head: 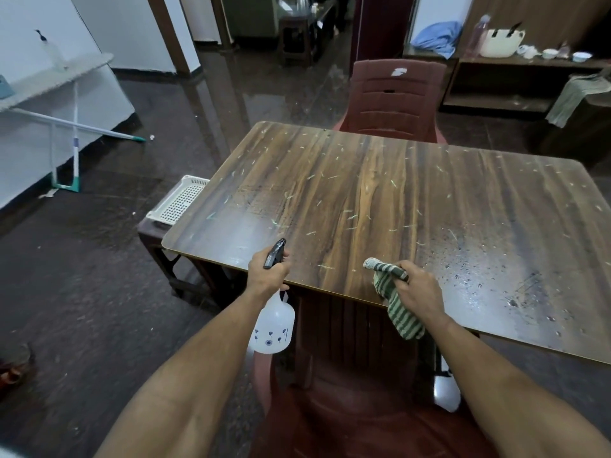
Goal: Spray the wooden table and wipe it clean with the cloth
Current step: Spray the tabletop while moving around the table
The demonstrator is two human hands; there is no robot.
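Fingers [284, 271] of left hand [266, 272] curled round neck and black trigger head of spray bottle [274, 325]; nozzle aimed forward over near-left corner of wooden table [363, 200], translucent white body hanging below table edge. Fingers [401, 282] of right hand [418, 289] bunched round green-striped cloth [398, 309]; one end poking up over tabletop, rest drooping past near edge. Could not tell whether cloth touched the wood.

Tabletop: dark-streaked wood grain, scattered all over with pale flecks and small shreds. Droplets and dark specks thick on right-hand part; glare patches at right and near left corner. Rounded corners, thin pale edge band.

Room: dark glossy floor, littered with light specks. Maroon plastic chair [393, 100] pushed against far side of table; second maroon chair [347, 391] tucked under near side, directly below both forearms. White perforated basket [180, 201] on low dark stool [158, 246] just beside table's left edge. Mop [76, 137] leaning at white wall, far left. Shelf unit [515, 81] at far right, carrying cups and a pale basket, blue fabric beside it.

Open floor wide to left of table and beyond far chair toward doorway.
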